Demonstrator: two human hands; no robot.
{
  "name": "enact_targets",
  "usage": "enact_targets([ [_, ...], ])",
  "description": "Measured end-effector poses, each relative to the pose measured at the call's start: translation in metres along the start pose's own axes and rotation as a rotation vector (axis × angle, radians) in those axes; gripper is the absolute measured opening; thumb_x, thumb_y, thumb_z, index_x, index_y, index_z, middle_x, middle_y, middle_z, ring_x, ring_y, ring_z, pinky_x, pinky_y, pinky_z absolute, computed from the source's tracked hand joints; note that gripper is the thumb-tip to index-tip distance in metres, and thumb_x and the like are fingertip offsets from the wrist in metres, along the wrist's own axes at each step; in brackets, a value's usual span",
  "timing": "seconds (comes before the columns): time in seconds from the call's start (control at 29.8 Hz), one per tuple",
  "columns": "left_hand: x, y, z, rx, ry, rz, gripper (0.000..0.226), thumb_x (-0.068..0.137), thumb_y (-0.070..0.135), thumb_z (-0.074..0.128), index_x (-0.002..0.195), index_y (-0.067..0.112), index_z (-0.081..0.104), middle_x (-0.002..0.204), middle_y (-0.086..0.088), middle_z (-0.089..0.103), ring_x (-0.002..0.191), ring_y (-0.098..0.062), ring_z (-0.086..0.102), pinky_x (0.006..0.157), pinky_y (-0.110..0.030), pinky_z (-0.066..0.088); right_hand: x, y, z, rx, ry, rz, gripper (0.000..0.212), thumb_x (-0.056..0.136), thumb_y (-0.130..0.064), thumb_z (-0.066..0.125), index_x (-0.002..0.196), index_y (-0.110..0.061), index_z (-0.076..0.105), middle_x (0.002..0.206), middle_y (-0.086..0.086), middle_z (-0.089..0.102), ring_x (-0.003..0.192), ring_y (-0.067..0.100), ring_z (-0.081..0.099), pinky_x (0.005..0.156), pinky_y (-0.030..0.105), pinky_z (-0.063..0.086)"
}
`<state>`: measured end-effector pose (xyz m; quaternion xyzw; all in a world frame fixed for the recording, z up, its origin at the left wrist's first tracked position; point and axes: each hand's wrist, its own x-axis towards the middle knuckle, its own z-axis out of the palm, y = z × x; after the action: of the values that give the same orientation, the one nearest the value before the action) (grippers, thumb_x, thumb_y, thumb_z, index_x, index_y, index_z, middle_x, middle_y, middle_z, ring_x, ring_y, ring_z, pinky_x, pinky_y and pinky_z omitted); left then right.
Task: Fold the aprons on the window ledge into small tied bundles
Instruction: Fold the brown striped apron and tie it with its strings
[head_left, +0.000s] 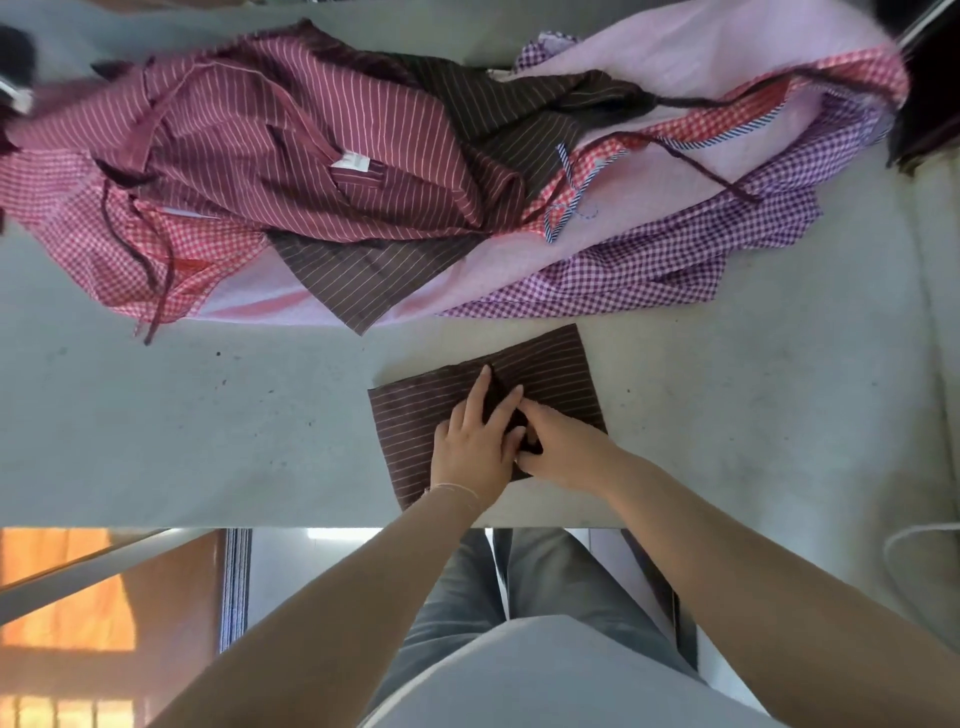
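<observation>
A folded brown striped apron (545, 374) lies flat on the pale window ledge (208, 415), just right of the middle of the view and close to the ledge's near edge. Both hands rest on it. The left hand (475, 447) lies palm down with its fingers (480, 389) straight and spread, pointing toward 12 o'clock and pressing the cloth flat. The right hand (563, 447) sits just beside it at 3 o'clock, touching it, with thumb and fingers curled to pinch a dark strap (530, 441) of the apron between the two hands.

Toward 12 o'clock from the folded apron, well apart from the hands, a loose pile of aprons (415, 182) spreads across the ledge: a maroon striped apron (311, 145) at the pile's 10 o'clock, a red checked apron (104, 249) at 8 o'clock, a purple checked apron (649, 260) at 4 o'clock, and another brown striped one (353, 280) near the middle, all overlapping. Pale pink cloth (701, 47) shows at 1 o'clock.
</observation>
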<state>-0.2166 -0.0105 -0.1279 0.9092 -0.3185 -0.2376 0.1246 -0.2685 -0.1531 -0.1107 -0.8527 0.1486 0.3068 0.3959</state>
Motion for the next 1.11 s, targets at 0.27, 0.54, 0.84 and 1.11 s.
enact_targets([
  [0.27,-0.004,-0.017,0.008,0.056,-0.165,0.163,0.057,0.091,0.033,0.053,0.144,0.027,0.034,0.159,-0.009,-0.011,0.148,-0.024,-0.001,0.12,-0.037,0.0,0.017,0.031,-0.035,-0.584,0.244,-0.321,0.029,0.085,-0.02,0.061,0.114,-0.023,0.063,0.147,0.001,0.042,0.139,0.03,0.03,0.114,0.05,0.026],
  [0.54,0.007,-0.04,-0.024,0.434,-0.038,0.327,0.024,0.073,0.027,0.073,0.096,0.026,0.07,0.146,-0.011,0.042,0.127,-0.036,0.044,0.099,-0.055,0.039,-0.019,0.033,0.011,-0.392,0.121,-0.238,0.047,0.096,-0.039,0.05,0.14,-0.021,0.047,0.156,0.0,0.015,0.117,0.021,0.054,0.092,0.034,0.051],
  [0.84,-0.028,-0.074,0.001,0.367,-0.04,0.303,0.057,0.087,0.038,0.057,0.142,0.032,0.041,0.146,-0.007,0.044,0.13,-0.033,0.046,0.104,-0.052,0.041,-0.011,0.05,0.004,-0.818,0.331,-0.579,0.065,0.077,-0.001,0.065,0.139,-0.014,0.049,0.154,0.007,0.028,0.141,0.031,0.029,0.111,0.051,0.033],
  [1.11,-0.022,-0.104,-0.012,0.274,-0.234,0.413,0.053,0.1,0.038,0.035,0.15,0.036,0.018,0.16,0.001,0.0,0.146,-0.019,-0.007,0.118,-0.037,-0.002,0.008,0.057,-0.022,-0.907,-0.108,-0.469,0.093,0.089,-0.014,0.055,0.149,-0.032,-0.014,0.159,-0.012,-0.005,0.147,0.011,-0.006,0.119,0.042,0.001],
])
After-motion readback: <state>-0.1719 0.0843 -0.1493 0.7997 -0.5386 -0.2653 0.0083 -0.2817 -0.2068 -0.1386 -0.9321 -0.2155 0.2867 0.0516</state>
